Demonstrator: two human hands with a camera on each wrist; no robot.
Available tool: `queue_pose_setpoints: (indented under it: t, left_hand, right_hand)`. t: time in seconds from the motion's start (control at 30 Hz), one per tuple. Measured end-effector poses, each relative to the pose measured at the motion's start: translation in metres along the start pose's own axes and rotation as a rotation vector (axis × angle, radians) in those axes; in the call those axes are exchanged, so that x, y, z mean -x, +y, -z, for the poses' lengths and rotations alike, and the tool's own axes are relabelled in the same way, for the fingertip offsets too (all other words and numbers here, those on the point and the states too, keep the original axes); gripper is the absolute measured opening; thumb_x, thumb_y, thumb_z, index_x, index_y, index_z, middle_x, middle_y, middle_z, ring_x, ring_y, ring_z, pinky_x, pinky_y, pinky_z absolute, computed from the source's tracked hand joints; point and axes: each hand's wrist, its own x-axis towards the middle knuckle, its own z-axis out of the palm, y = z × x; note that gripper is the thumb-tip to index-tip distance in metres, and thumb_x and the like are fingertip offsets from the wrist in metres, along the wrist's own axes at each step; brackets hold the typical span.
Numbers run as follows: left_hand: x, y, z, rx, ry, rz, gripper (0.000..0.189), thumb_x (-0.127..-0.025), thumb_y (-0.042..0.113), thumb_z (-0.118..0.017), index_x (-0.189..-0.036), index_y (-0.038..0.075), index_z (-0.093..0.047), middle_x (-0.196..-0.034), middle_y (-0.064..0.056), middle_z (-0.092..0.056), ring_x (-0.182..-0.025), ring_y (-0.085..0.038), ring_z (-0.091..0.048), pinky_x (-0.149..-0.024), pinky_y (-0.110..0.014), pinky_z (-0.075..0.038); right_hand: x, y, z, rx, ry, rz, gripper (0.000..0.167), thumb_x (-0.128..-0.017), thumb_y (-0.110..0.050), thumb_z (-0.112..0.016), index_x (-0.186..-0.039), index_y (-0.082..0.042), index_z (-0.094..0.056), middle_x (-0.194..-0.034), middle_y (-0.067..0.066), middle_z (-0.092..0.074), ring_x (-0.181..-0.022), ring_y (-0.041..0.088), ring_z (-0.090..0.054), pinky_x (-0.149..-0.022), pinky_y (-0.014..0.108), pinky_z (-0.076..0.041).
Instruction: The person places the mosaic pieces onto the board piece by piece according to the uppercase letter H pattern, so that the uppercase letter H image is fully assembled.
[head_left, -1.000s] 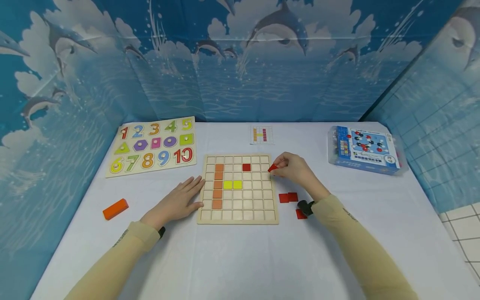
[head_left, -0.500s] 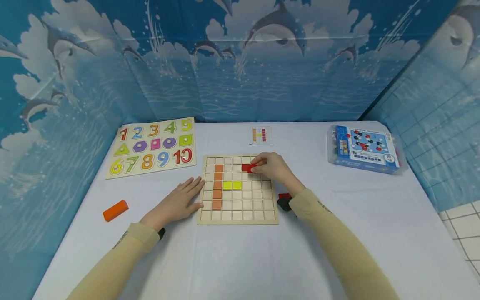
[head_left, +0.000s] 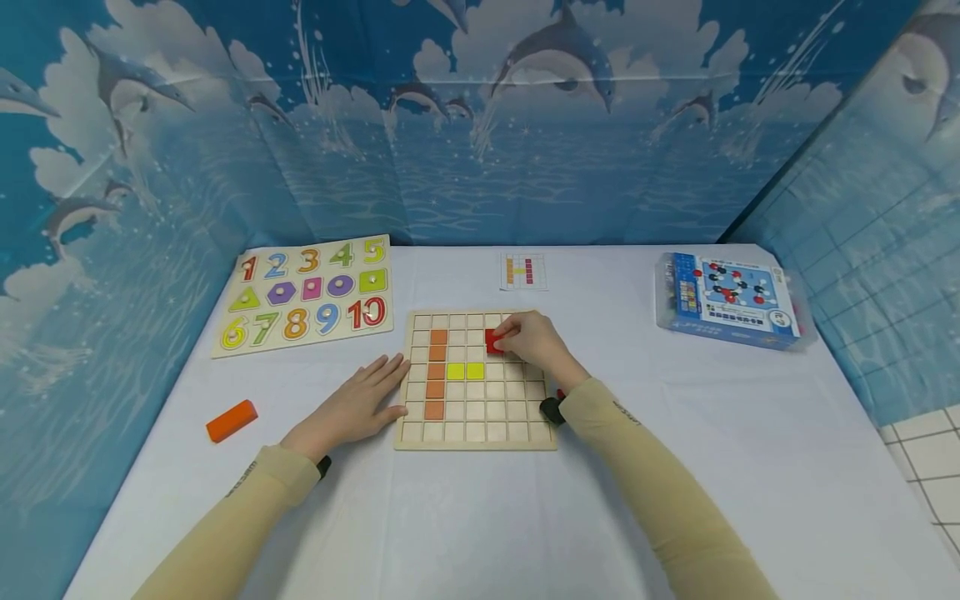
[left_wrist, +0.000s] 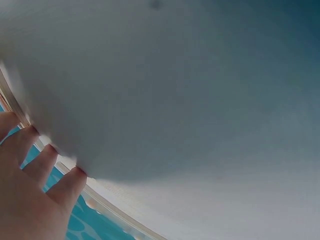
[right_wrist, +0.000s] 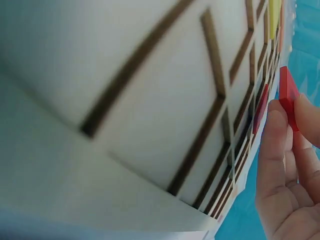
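A wooden grid board (head_left: 465, 432) lies flat on the white table, with a column of orange tiles (head_left: 436, 370) and two yellow tiles (head_left: 475, 371) in its cells. My right hand (head_left: 536, 340) is over the upper right of the grid, pinching a red square tile (right_wrist: 287, 94) between thumb and fingers. In the right wrist view another red tile (right_wrist: 260, 109) sits in a cell close by; from the head it is overlapped by the held one. At the board's left edge my left hand (head_left: 352, 402) rests with fingers spread, fingertips at the rim.
An orange block (head_left: 232, 421) lies on the left, below a number-and-shape puzzle board (head_left: 300, 296). Behind the grid is a small pattern card (head_left: 524, 272). A boxed molecule set (head_left: 731, 300) stands at the back right. Loose red tiles are mostly hidden by my right wrist.
My right hand has carried the red tile leftward from the board's right edge to the red tile in the grid, then slightly nearer to me. The left hand has stayed put.
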Motion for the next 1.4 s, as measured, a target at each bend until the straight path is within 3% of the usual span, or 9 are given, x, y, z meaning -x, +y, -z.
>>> queue_pose_setpoints:
  t: [0.33, 1.07, 1.27, 1.4]
  left_hand:
    - [-0.001, 0.000, 0.001, -0.003, -0.009, 0.009, 0.073, -0.098, 0.038, -0.058, -0.156, 0.008, -0.026, -0.164, -0.012, -0.022, -0.152, -0.037, -0.017, -0.121, -0.058, -0.020]
    - [-0.001, -0.001, -0.001, -0.005, -0.004, 0.001, 0.074, -0.098, 0.038, -0.059, -0.156, 0.007, -0.025, -0.164, -0.013, -0.023, -0.151, -0.037, -0.018, -0.120, -0.059, -0.021]
    - [-0.001, -0.001, -0.001, -0.006, 0.000, 0.000, 0.073, -0.098, 0.037, -0.059, -0.156, 0.007, -0.026, -0.163, -0.013, -0.023, -0.151, -0.038, -0.019, -0.120, -0.059, -0.022]
    - [-0.001, -0.001, 0.000, -0.004, -0.005, 0.000, 0.073, -0.098, 0.037, -0.059, -0.156, 0.007, -0.026, -0.164, -0.013, -0.023, -0.151, -0.038, -0.019, -0.120, -0.059, -0.022]
  right_hand:
    - [-0.001, 0.000, -0.004, 0.068, -0.024, 0.003, 0.008, -0.088, -0.009, -0.071, -0.096, -0.006, -0.073, -0.095, 0.007, -0.069, -0.076, 0.015, -0.060, -0.067, 0.023, -0.048]
    - [-0.006, -0.003, -0.011, 0.191, 0.006, 0.044, 0.006, -0.086, -0.008, -0.074, -0.085, -0.005, -0.069, -0.097, 0.010, -0.067, -0.085, 0.021, -0.055, -0.073, 0.029, -0.048]
    - [-0.003, -0.003, -0.005, 0.159, -0.017, 0.032, 0.010, -0.090, -0.015, -0.070, -0.087, -0.006, -0.069, -0.087, 0.007, -0.066, -0.074, 0.017, -0.054, -0.063, 0.024, -0.044]
    - [0.002, 0.001, 0.007, 0.117, -0.037, 0.018, 0.017, -0.093, -0.023, -0.067, -0.094, -0.006, -0.070, -0.087, 0.006, -0.068, -0.074, 0.016, -0.055, -0.064, 0.023, -0.044]
